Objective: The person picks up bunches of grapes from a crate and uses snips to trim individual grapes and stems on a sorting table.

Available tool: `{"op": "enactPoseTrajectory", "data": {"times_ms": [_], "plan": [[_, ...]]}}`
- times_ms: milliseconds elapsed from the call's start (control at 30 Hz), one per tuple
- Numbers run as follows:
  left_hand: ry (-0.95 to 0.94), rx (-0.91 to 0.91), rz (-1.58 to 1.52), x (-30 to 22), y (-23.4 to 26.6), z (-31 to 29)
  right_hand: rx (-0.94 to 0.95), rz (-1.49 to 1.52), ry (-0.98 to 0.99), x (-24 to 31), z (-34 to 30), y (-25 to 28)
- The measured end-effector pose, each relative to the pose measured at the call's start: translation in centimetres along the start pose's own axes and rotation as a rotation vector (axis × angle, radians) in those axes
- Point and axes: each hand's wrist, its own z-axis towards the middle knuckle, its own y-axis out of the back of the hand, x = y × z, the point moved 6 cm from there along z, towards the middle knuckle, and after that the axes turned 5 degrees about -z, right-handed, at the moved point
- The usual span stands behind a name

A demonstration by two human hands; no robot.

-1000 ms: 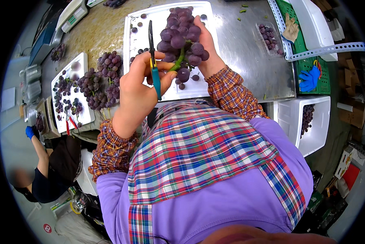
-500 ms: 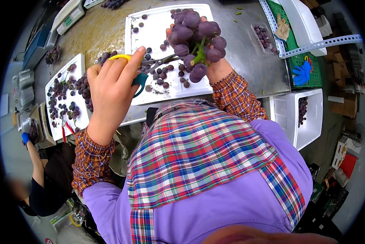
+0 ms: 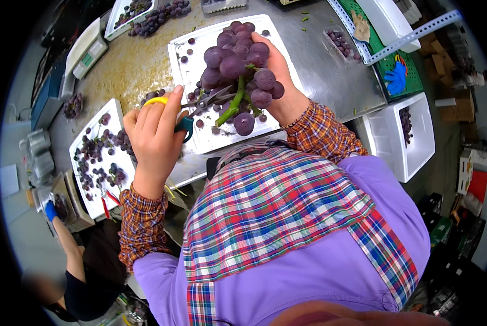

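My left hand (image 3: 155, 126) is closed on a pair of scissors (image 3: 186, 125) with one yellow and one teal handle loop. The scissor blades are parted, and their tips reach the lower left side of a bunch of purple grapes (image 3: 232, 66), close to its green stem (image 3: 237, 103). Whether they touch the stem I cannot tell. My right hand (image 3: 283, 81) holds this bunch from behind and the right, its fingers mostly hidden by the grapes. Beneath the bunch, a white tray (image 3: 208, 142) carries loose grapes.
To the left, another white tray (image 3: 95, 209) holds small grape clusters and red-handled snips (image 3: 110, 200). A scale (image 3: 86, 57) stands at the far left. A clear punnet of grapes (image 3: 342, 44) and a white bin (image 3: 421, 142) are on the right. A co-worker's blue-gloved hand (image 3: 51, 211) shows at lower left.
The bunch has turned, so its stem now points toward the lower left and more grapes face me. The scissor tips have come nearer the stem. The whole view has shifted slightly.
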Motion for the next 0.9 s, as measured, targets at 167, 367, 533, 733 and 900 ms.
{"op": "enactPoseTrajectory", "data": {"times_ms": [167,367,533,733,900], "plan": [[-0.089,-0.118,-0.022,-0.1,0.5,0.1,0.008,0.013,-0.045,-0.2,-0.5,-0.8],[-0.103,-0.153,0.006,0.0,0.2,0.2,-0.035,0.008,-0.07,-1.1,-0.6,-0.9],[-0.061,-0.094,0.083,0.4,0.2,0.0,-0.062,0.048,-0.006,-1.3,-0.6,-1.6],[-0.121,-0.102,0.054,-0.4,-1.9,0.1,-0.107,0.125,-0.029,-1.3,-0.1,0.6],[-0.156,0.095,0.057,-0.4,-1.7,0.9,-0.144,0.124,-0.018,-1.1,-0.1,1.2]]}}
